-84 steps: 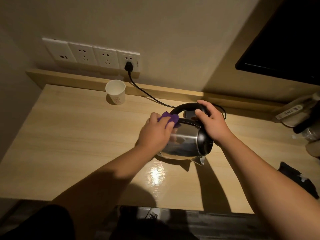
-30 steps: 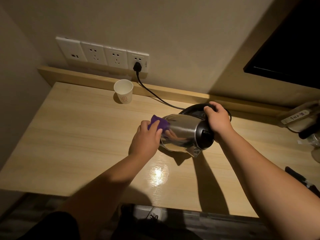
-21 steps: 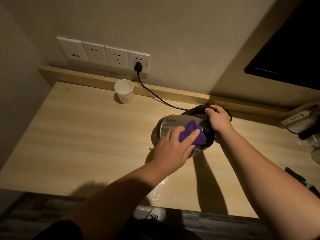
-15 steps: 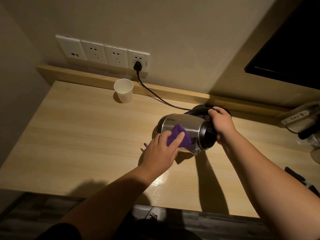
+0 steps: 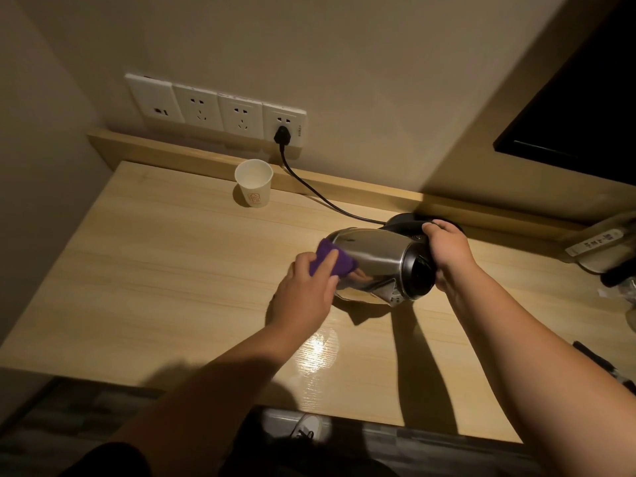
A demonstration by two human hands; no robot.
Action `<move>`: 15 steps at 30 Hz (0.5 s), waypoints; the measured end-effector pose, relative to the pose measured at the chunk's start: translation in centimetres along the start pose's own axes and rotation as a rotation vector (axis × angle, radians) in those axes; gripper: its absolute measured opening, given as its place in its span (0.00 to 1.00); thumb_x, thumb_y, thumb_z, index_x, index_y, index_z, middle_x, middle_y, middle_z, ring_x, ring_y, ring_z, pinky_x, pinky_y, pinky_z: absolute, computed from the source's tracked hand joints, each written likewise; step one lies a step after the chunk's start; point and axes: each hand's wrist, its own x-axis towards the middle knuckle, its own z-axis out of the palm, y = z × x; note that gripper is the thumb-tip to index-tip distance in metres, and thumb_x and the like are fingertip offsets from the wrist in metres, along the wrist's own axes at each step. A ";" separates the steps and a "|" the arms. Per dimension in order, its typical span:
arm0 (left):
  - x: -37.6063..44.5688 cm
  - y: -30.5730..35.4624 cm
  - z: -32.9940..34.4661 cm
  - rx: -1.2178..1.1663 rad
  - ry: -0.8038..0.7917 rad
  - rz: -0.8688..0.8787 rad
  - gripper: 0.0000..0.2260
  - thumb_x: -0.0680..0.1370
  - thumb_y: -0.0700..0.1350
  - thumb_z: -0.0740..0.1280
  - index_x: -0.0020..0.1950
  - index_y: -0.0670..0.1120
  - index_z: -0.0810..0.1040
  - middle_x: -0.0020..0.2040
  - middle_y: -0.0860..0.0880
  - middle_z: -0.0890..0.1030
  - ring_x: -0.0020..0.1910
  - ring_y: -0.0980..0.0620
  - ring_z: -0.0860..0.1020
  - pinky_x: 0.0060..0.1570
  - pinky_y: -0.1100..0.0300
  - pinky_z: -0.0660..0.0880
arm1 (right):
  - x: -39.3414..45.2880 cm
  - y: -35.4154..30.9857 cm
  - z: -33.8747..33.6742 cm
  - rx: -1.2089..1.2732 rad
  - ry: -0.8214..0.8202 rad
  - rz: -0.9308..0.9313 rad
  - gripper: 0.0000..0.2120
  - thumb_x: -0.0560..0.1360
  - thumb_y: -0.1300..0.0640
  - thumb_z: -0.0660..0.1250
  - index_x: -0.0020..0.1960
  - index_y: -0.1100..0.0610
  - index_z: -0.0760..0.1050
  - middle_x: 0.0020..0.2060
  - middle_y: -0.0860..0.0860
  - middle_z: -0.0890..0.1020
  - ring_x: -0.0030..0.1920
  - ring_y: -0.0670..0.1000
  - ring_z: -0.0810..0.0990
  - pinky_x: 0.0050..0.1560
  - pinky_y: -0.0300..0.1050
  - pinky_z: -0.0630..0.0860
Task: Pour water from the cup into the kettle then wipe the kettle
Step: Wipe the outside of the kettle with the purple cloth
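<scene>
With the right hand clamped on the handle, holding the kettle tipped sideways above the desk, the left hand pinching the purple cloth against its steel flank should press evenly, stroking away from that grip.

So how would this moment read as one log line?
step: wiping | left hand: purple cloth on kettle | right hand: handle | cup: upright, apart

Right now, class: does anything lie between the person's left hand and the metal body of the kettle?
Yes. A folded purple cloth sits under the left hand, pressed against the kettle near its base end. Nothing else visible lies between them.
</scene>
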 end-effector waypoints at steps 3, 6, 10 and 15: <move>-0.4 3.4 -0.1 -0.035 0.033 0.186 0.22 0.78 0.56 0.54 0.72 0.55 0.62 0.61 0.48 0.65 0.51 0.50 0.72 0.42 0.61 0.71 | 0.1 -0.1 0.1 -0.002 0.000 -0.003 0.19 0.79 0.55 0.65 0.69 0.53 0.72 0.59 0.58 0.79 0.53 0.60 0.81 0.56 0.58 0.79; -0.8 4.5 0.2 -0.011 0.054 0.339 0.22 0.79 0.53 0.56 0.73 0.51 0.62 0.61 0.44 0.67 0.54 0.47 0.71 0.46 0.56 0.74 | 0.0 -0.1 0.0 -0.012 -0.001 -0.005 0.19 0.79 0.55 0.65 0.69 0.52 0.72 0.58 0.57 0.79 0.53 0.59 0.81 0.55 0.56 0.80; -1.2 2.3 1.0 0.057 0.058 0.410 0.27 0.75 0.48 0.68 0.72 0.48 0.64 0.60 0.42 0.67 0.52 0.45 0.71 0.45 0.54 0.75 | -0.1 -0.1 -0.2 0.002 -0.005 0.007 0.18 0.78 0.56 0.65 0.68 0.52 0.73 0.57 0.57 0.80 0.52 0.59 0.81 0.53 0.55 0.80; -2.4 -1.4 2.2 0.185 -0.020 0.320 0.33 0.71 0.49 0.72 0.73 0.49 0.62 0.60 0.43 0.68 0.52 0.47 0.71 0.44 0.55 0.75 | -0.1 -0.4 -0.2 0.008 -0.002 0.013 0.17 0.78 0.56 0.66 0.67 0.52 0.74 0.55 0.56 0.81 0.49 0.56 0.82 0.41 0.46 0.78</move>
